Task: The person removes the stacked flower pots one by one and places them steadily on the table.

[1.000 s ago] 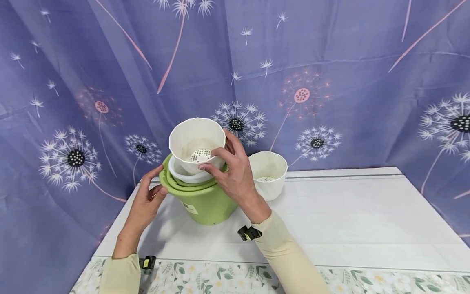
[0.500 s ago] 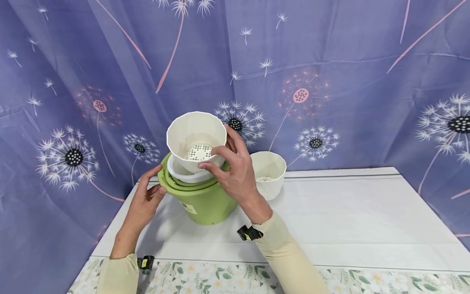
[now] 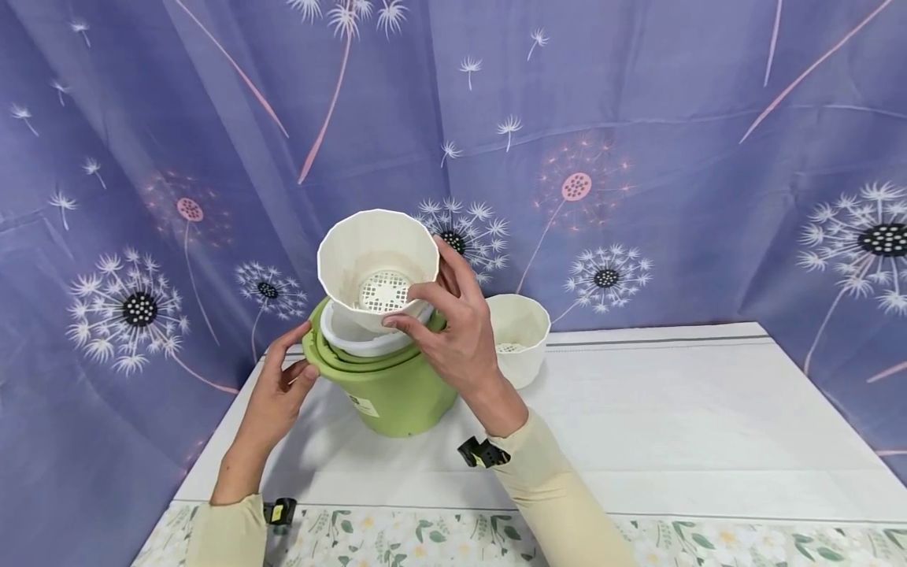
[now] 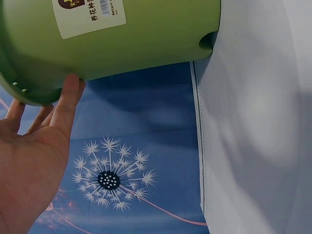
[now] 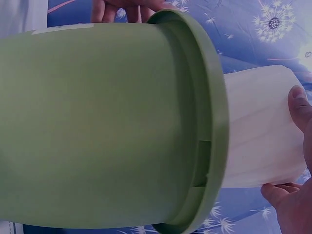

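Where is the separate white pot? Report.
In the head view, the separate white pot stands on the table, right of the green pot, partly behind the right hand.

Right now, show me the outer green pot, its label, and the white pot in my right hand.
Outer green pot [image 3: 404, 398]: head view, front side wall.
Label [image 4: 89, 18]: left wrist view, near its middle.
Held white pot [image 3: 372, 248]: head view, far inner wall.

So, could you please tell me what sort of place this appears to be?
Probably a makeshift indoor workspace: a cloth-covered table with a green pot on it, and a purple dandelion-print curtain hung behind.
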A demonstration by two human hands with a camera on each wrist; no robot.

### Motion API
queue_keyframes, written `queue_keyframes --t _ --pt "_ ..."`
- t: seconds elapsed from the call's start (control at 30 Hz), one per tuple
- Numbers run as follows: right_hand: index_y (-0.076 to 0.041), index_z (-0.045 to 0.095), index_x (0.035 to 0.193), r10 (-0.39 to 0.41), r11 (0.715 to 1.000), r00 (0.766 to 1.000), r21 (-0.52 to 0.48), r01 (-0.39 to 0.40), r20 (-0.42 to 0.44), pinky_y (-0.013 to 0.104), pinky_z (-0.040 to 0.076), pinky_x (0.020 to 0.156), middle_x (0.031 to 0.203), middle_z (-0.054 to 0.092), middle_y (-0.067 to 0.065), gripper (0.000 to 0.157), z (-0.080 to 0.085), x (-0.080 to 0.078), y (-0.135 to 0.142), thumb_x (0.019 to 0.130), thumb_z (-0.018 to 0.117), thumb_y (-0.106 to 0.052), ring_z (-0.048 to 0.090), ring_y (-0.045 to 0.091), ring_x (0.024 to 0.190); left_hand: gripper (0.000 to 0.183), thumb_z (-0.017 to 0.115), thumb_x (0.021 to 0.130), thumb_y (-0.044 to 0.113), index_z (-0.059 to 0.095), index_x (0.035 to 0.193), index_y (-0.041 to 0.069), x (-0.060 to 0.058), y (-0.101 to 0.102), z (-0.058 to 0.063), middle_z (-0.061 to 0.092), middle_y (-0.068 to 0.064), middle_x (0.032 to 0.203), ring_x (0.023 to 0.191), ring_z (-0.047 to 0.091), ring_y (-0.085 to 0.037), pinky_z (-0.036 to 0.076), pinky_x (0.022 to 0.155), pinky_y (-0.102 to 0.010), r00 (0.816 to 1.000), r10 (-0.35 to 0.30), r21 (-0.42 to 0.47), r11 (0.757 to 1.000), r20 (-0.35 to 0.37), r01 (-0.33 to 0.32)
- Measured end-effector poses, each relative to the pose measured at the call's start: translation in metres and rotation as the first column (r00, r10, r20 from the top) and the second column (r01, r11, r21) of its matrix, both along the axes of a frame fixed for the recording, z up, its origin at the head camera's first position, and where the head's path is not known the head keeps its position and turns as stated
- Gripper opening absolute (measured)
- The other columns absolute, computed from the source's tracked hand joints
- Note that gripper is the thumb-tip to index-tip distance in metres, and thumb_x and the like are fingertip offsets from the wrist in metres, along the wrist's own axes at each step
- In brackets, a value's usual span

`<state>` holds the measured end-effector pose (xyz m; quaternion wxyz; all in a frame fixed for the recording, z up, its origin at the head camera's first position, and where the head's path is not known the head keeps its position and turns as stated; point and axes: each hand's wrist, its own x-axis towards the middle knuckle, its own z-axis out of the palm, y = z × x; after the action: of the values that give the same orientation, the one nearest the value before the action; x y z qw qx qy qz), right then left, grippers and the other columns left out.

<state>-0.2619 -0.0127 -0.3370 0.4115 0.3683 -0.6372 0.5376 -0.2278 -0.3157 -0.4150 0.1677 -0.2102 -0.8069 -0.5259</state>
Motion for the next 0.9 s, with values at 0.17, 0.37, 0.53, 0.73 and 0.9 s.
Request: queue_keyframes --t 0.17,0.37,0.53,0.73,0.9 --pt "0.003 0.072 0.091 0.007 1.000 1.000 -0.028 -0.008 -0.020 0.050 0.045 0.118 0.158 0.037 0.033 0.031 0.005 0.003 0.003 0.080 0.093 -0.017 0.049 0.045 0.146 0.064 0.053 0.110 -0.002 0.029 0.168 0.009 0.000 -0.001 0.001 0.028 -0.014 0.163 0.123 0.062 -0.002 0.052 0.098 -0.012 1.000 -0.008 0.004 1.000 -0.003 0.008" --pt "0.003 0.072 0.089 0.035 0.997 0.999 -0.072 -0.038 -0.041 0.052 0.046 0.116 0.160 0.039 0.029 0.040 0.011 0.007 0.008 0.087 0.085 -0.034 0.052 0.047 0.142 0.063 0.053 0.110 -0.003 0.029 0.167 0.007 0.001 -0.001 0.001 0.027 -0.014 0.163 0.122 0.062 -0.001 0.052 0.097 -0.012 1.000 -0.013 0.011 1.000 -0.007 0.013" --pt "0.005 0.071 0.089 0.048 0.994 0.996 -0.094 -0.054 -0.069 0.055 0.046 0.116 0.160 0.039 0.028 0.033 0.017 0.011 0.013 0.082 0.091 -0.021 0.051 0.047 0.142 0.063 0.052 0.110 -0.002 0.028 0.168 0.008 0.002 0.000 0.000 0.027 -0.014 0.164 0.122 0.062 -0.001 0.052 0.097 -0.012 1.000 -0.010 0.005 1.000 -0.004 0.010" --pt "0.004 0.070 0.088 0.040 0.994 0.996 -0.101 -0.048 -0.077 0.054 0.044 0.118 0.159 0.040 0.028 0.031 0.022 0.014 0.016 0.074 0.096 -0.006 0.050 0.045 0.144 0.063 0.052 0.110 -0.002 0.028 0.168 0.008 0.002 -0.001 0.001 0.027 -0.014 0.164 0.122 0.062 0.000 0.052 0.097 -0.012 1.000 -0.007 0.006 1.000 0.000 0.007" --pt "0.004 0.070 0.087 0.045 0.992 0.995 -0.110 -0.055 -0.086 0.054 0.044 0.118 0.159 0.040 0.026 0.036 0.023 0.015 0.017 0.085 0.089 -0.027 0.051 0.046 0.143 0.063 0.053 0.110 -0.001 0.028 0.168 0.009 0.002 -0.001 0.001 0.026 -0.013 0.164 0.123 0.061 0.001 0.051 0.098 -0.012 1.000 0.000 0.002 1.000 0.008 0.000"
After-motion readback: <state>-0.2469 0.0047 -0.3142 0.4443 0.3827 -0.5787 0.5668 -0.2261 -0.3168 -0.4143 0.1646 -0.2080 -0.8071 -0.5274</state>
